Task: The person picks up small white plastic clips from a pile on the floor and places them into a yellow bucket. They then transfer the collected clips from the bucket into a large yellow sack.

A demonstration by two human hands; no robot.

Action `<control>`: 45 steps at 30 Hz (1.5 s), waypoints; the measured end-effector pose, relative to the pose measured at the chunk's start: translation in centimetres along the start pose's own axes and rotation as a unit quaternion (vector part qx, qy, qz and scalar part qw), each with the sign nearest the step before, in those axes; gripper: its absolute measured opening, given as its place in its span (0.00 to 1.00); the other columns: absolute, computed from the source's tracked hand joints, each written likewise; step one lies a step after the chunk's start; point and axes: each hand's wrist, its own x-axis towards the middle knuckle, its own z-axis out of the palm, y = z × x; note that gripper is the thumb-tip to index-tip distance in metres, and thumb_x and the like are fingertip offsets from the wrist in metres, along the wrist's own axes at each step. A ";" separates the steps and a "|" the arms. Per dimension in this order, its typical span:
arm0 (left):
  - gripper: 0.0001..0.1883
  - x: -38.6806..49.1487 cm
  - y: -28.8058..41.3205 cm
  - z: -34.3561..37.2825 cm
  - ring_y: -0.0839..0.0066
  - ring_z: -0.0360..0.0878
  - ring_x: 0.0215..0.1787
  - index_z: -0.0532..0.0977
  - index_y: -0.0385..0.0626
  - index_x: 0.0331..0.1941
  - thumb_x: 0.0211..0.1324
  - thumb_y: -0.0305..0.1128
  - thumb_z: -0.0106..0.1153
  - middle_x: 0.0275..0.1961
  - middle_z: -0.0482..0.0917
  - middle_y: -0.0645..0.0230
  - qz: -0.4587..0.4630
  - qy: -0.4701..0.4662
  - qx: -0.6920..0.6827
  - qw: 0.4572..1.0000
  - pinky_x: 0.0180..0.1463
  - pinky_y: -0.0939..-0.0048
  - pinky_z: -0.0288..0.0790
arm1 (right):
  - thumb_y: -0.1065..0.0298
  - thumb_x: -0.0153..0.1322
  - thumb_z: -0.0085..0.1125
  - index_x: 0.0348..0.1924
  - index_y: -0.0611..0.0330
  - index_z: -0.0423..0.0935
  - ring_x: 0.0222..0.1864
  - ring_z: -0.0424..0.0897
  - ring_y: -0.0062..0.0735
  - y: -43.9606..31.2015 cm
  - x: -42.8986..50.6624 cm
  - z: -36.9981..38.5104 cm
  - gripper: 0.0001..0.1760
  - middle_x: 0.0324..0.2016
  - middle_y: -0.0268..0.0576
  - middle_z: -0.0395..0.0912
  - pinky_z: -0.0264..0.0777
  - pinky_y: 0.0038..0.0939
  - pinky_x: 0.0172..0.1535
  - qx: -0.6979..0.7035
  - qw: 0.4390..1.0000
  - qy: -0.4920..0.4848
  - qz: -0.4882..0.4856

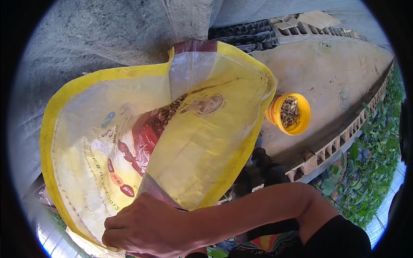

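Observation:
My right hand is closed on the near rim of a large woven plastic sack with a yellow-bound edge. The sack's mouth gapes wide towards me, and printed pictures and writing show through its walls. Deep inside lie brownish dried, curled pieces, partly covered by the yellow side panel. Of my left arm only a sliver shows at the bottom edge, beneath the right forearm; what its hand does is hidden. To the right of the sack, a yellow plastic tub holds similar pale curled pieces.
The tub rests on a flat earthen-looking surface edged with hollow bricks. Black plastic cell trays lie behind the sack. Grey fabric hangs along the far left. Leafy green plants grow beyond the right brick edge.

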 end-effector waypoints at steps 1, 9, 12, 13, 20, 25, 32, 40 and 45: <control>0.13 0.0 0.0 -0.6 0.49 0.81 0.43 0.78 0.36 0.42 0.67 0.36 0.61 0.37 0.80 0.48 0.006 0.003 0.000 1.000 0.47 0.48 0.69 | 0.66 0.66 0.66 0.34 0.56 0.77 0.33 0.83 0.41 -0.4 0.5 -0.9 0.07 0.33 0.37 0.79 0.75 0.42 0.36 -0.002 1.000 -0.001 0.000; 0.13 4.2 3.2 -14.2 0.44 0.85 0.37 0.79 0.31 0.39 0.67 0.33 0.58 0.34 0.85 0.41 0.202 0.089 0.010 0.975 0.42 0.48 0.73 | 0.64 0.70 0.73 0.25 0.60 0.82 0.15 0.72 0.30 -1.4 -0.8 -16.9 0.13 0.12 0.36 0.71 0.64 0.33 0.22 -0.118 0.980 0.158 0.021; 0.13 2.2 6.9 -20.9 0.43 0.80 0.33 0.76 0.29 0.38 0.68 0.32 0.56 0.33 0.82 0.41 0.234 0.121 0.006 0.965 0.41 0.46 0.70 | 0.57 0.70 0.77 0.32 0.62 0.87 0.16 0.72 0.18 0.8 -4.8 -23.7 0.15 0.16 0.33 0.78 0.62 0.27 0.20 -0.039 0.960 0.205 0.185; 0.13 2.0 7.1 -22.5 0.44 0.78 0.33 0.76 0.29 0.37 0.67 0.31 0.55 0.34 0.81 0.40 0.216 0.119 0.011 0.969 0.41 0.47 0.69 | 0.56 0.70 0.77 0.35 0.62 0.88 0.20 0.75 0.16 2.2 -6.3 -26.0 0.16 0.20 0.33 0.83 0.66 0.26 0.22 -0.040 0.953 0.194 0.231; 0.18 -6.0 4.5 -33.2 0.48 0.83 0.42 0.77 0.33 0.48 0.77 0.40 0.50 0.45 0.84 0.43 0.166 0.198 0.094 0.961 0.47 0.51 0.74 | 0.56 0.69 0.77 0.40 0.61 0.86 0.35 0.81 0.21 11.1 -15.1 -28.2 0.18 0.35 0.35 0.87 0.73 0.25 0.43 0.150 0.894 0.176 0.383; 0.30 -5.2 -5.8 -37.2 0.43 0.82 0.59 0.67 0.43 0.68 0.66 0.38 0.63 0.61 0.80 0.41 0.055 0.229 -0.060 0.970 0.52 0.36 0.81 | 0.55 0.66 0.76 0.37 0.63 0.86 0.39 0.81 0.24 14.6 -13.6 -22.3 0.19 0.31 0.37 0.84 0.73 0.26 0.45 0.158 0.892 0.096 0.412; 0.05 -12.1 5.7 -21.1 0.59 0.77 0.39 0.77 0.38 0.39 0.62 0.23 0.52 0.39 0.78 0.57 0.145 0.162 0.051 0.975 0.39 0.52 0.77 | 0.40 0.69 0.66 0.52 0.73 0.79 0.56 0.81 0.51 14.7 -17.9 -29.0 0.38 0.53 0.61 0.81 0.74 0.42 0.58 -0.163 0.857 -0.021 0.488; 0.10 -8.7 7.6 -1.4 0.53 0.79 0.48 0.79 0.47 0.45 0.64 0.35 0.55 0.45 0.83 0.61 0.303 0.032 0.199 0.931 0.57 0.49 0.68 | 0.49 0.69 0.70 0.60 0.66 0.79 0.58 0.82 0.53 17.5 -35.0 -35.4 0.34 0.54 0.61 0.83 0.75 0.43 0.59 -0.217 0.760 0.135 0.598; 0.17 -8.2 5.4 0.7 0.50 0.76 0.52 0.75 0.44 0.50 0.58 0.35 0.62 0.48 0.80 0.55 0.325 0.036 0.186 0.926 0.60 0.49 0.66 | 0.52 0.70 0.72 0.61 0.69 0.77 0.55 0.83 0.49 20.4 -41.3 -34.1 0.34 0.52 0.58 0.84 0.75 0.40 0.56 -0.316 0.713 0.254 0.572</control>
